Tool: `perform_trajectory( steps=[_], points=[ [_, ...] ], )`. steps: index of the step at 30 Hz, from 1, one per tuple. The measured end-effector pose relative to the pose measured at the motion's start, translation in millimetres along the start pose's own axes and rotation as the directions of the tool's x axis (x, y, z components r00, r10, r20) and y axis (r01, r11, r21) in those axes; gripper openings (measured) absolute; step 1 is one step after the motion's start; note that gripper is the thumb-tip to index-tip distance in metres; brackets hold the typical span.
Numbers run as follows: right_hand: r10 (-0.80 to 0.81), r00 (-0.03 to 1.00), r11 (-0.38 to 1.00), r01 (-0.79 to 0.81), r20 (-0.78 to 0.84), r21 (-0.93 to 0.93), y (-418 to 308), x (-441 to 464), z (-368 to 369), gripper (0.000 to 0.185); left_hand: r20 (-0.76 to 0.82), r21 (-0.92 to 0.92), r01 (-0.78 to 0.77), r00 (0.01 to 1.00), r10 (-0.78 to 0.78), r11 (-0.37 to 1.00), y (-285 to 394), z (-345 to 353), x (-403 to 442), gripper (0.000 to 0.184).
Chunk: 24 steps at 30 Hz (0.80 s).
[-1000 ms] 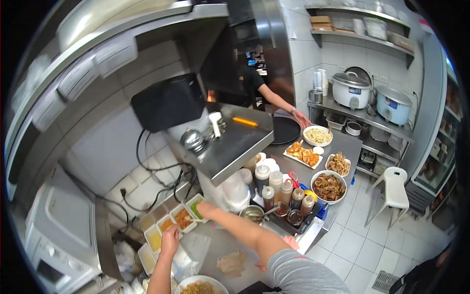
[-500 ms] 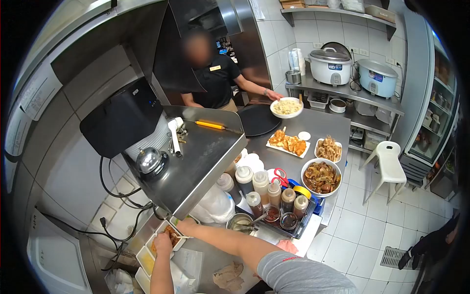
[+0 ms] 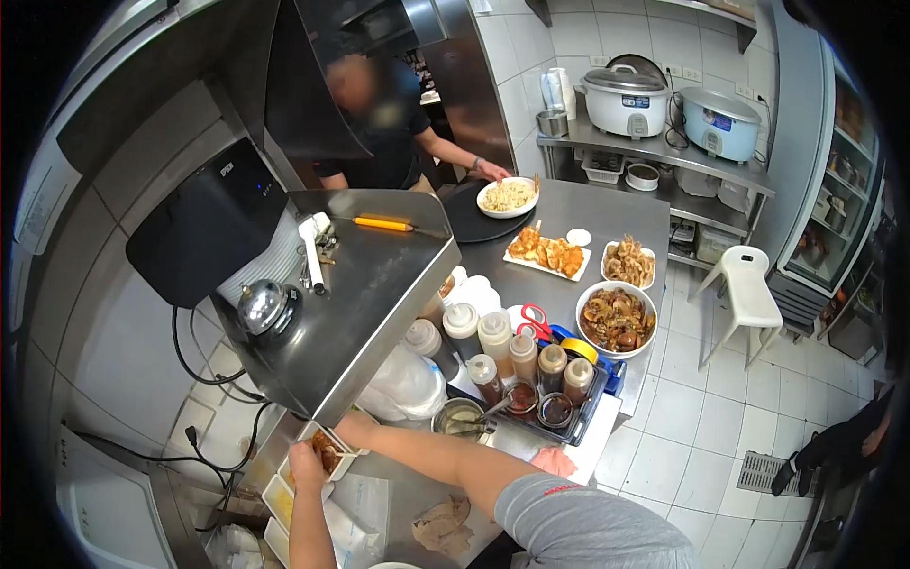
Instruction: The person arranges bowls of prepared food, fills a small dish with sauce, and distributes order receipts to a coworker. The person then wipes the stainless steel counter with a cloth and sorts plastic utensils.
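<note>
Orange shreds [image 3: 329,457] sit in a white tub [image 3: 347,460] beside the left hand [image 3: 305,466]; they look light and soft, best pinched loosely from above. The fingertips of the 2 hands are hidden (so I cannot tell their grip). The steel shelf [image 3: 332,327] crowds the right hand [image 3: 354,430].

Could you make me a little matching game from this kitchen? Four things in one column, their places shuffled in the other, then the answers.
1. Person's left hand
2. Silver bell
3. Red-handled scissors
4. White stool

A. On the tiled floor, near the glass-door fridge
B. On the raised metal shelf, which also holds a yellow pencil
C. At the white food containers
D. Near the squeeze bottles

Right pairs: 1-C, 2-B, 3-D, 4-A
</note>
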State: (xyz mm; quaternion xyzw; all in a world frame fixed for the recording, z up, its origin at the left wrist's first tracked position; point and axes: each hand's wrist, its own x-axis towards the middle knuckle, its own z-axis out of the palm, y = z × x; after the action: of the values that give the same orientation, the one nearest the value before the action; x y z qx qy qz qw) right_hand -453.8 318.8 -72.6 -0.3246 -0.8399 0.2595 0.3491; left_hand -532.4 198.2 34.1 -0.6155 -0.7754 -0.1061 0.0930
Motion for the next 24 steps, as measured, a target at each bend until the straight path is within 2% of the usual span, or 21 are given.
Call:
perform_trajectory(
  steps=[1,3,4,6,7,8,9,10,11,12,13,15,18,20,21,24],
  points=[
    [-0.022,0.998,0.999,0.025,-0.058,0.042,-3.2,-3.3,-12.4,0.02,-0.104,-0.11,0.04,0.993,-0.051,0.993,-4.1,2.5,-0.3,0.012],
    [-0.1,0.978,0.991,0.114,-0.183,0.066,-5.4,-7.7,-30.2,0.019,-0.172,-0.341,0.103,0.971,-0.169,0.934,-10.7,-4.7,1.2,0.014],
    [-0.043,0.975,0.991,0.069,-0.218,0.113,-14.5,-16.0,-54.6,0.018,-0.163,-0.347,0.17,0.957,-0.238,0.922,-17.1,-7.9,0.4,0.015],
    [-0.057,0.998,0.994,0.054,0.027,0.096,-12.1,-4.1,-70.3,0.016,-0.115,-0.609,0.232,0.92,-0.374,0.758,-33.7,-9.4,-13.8,0.019],
    [-0.002,0.976,0.969,-0.051,0.216,0.243,-39.4,-14.0,-118.8,0.014,-0.118,-0.637,0.227,0.915,-0.385,0.737,-32.3,-20.5,-28.6,0.023],
    [0.161,0.866,0.673,-0.447,0.473,0.589,-31.5,-8.7,-106.9,0.025,-0.025,-0.63,0.317,0.904,-0.426,0.709,-3.1,-64.3,-51.1,0.026],
    [0.115,0.833,0.515,-0.516,0.541,0.685,-35.9,-14.5,-107.6,0.02,0.052,-0.756,0.314,0.903,-0.426,0.574,-15.5,-59.2,-72.0,0.024],
    [0.112,0.809,0.575,-0.526,0.577,0.626,-54.5,-27.1,-119.4,0.023,0.114,-0.82,0.307,0.915,-0.387,0.483,-11.2,-74.4,-97.2,0.021],
    [0.039,0.769,0.496,-0.569,0.638,0.656,-71.2,-43.1,-129.3,0.024,0.166,-0.791,0.348,0.914,-0.371,0.503,-2.8,-95.7,-123.6,0.02],
    [-0.017,0.717,0.378,-0.641,0.697,0.668,-89.9,-60.1,-136.1,0.024,0.275,-0.817,0.413,0.892,-0.357,0.402,5.0,-115.0,-151.0,0.023],
    [-0.048,0.667,0.417,-0.663,0.743,0.622,-110.8,-80.5,-141.2,0.021,0.324,-0.831,0.436,0.885,-0.335,0.346,10.2,-131.1,-179.1,0.022],
    [-0.104,0.554,0.5,-0.689,0.826,0.525,-147.3,-122.2,-138.7,0.018,0.426,-0.783,0.528,0.841,-0.335,0.33,15.8,-150.3,-233.2,0.021],
    [-0.173,0.402,0.63,-0.656,0.899,0.415,-189.7,-178.4,-128.7,0.016,0.485,-0.72,0.583,0.81,-0.328,0.375,20.9,-157.6,-301.4,0.019],
    [-0.208,0.329,0.703,-0.604,0.921,0.375,-211.3,-206.1,-124.9,0.014,0.446,-0.668,0.571,0.821,-0.357,0.478,27.8,-159.7,-330.3,0.016],
    [-0.198,0.326,0.745,-0.562,0.924,0.358,-222.1,-217.1,-122.7,0.015,0.436,-0.636,0.569,0.822,-0.366,0.521,32.9,-164.8,-339.6,0.016],
    [-0.204,0.398,0.898,-0.288,0.894,0.333,-249.6,-235.9,-120.2,0.014,0.389,-0.587,0.55,0.835,-0.388,0.594,38.7,-164.0,-358.0,0.018]
  ],
)
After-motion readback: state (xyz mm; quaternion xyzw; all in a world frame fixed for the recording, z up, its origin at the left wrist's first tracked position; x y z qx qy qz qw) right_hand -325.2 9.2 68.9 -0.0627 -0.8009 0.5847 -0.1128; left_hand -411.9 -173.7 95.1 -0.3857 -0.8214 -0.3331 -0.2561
